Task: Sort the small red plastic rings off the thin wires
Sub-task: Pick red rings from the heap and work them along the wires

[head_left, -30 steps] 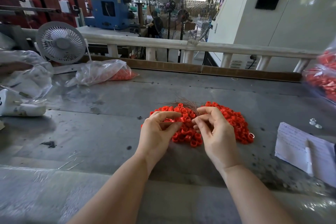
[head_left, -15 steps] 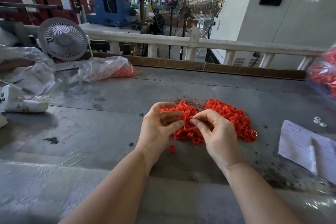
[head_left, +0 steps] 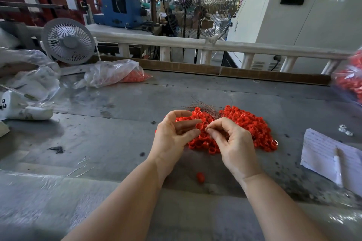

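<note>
Where rings (head_left: 246,123) lie (grey bench (head_left: 117,123)).

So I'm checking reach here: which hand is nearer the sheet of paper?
Right. The right hand works over the ring pile, with the paper further to its right; the left hand sits beyond it, further away.

Handwriting covers the paper sheet (head_left: 321,152), but none of it is legible.

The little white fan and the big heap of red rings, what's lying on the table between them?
In the head view, a clear plastic bag holding some red rings lies between the white fan and the heap; the rest is bare grey table.
</note>
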`<state>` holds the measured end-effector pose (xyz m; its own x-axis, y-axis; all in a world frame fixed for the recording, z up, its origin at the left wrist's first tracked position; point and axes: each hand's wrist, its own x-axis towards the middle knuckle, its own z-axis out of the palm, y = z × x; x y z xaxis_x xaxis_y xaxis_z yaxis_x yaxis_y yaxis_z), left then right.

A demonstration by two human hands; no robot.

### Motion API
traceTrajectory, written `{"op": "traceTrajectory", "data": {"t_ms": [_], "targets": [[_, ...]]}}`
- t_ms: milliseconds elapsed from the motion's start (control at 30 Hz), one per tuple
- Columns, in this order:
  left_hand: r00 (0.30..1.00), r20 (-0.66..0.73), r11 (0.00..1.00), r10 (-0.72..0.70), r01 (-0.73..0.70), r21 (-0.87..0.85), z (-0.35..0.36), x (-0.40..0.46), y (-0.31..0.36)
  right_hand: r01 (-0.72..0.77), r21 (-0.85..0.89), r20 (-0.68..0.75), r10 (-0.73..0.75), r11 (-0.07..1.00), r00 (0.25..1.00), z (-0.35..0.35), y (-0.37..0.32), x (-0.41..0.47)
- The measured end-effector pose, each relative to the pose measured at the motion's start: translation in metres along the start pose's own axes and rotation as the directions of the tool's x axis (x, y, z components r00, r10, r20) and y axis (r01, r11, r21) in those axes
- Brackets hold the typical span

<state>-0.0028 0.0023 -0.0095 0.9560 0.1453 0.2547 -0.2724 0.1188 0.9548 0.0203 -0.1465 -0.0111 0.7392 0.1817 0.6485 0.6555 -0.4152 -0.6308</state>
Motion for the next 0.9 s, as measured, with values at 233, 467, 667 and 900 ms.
{"op": "traceTrajectory", "data": {"t_ms": [233,467,667,900], "targets": [[1.0,0.002,1.0,0.006,-0.006,0.008,0.0,-0.001,0.001,0.004,-0.016,-0.001,-0.004,1.0,1.0,0.001,0.001,0.0],[0.998,-0.028,0.98,0.053,-0.046,0.195,0.004,-0.003,0.002,0.0,-0.027,0.022,0.001,1.0,1.0,0.0,-0.002,0.0],[0.999,-0.023,0.978,0.048,-0.042,0.203,0.005,-0.003,0.002,0.035,-0.091,0.044,-0.031,0.995,0.999,-0.001,-0.007,0.0],[0.999,-0.034,0.99,0.008,-0.004,0.138,0.003,-0.003,0.001,0.052,-0.184,-0.053,-0.063,0.982,0.997,-0.002,-0.013,0.001]]}}
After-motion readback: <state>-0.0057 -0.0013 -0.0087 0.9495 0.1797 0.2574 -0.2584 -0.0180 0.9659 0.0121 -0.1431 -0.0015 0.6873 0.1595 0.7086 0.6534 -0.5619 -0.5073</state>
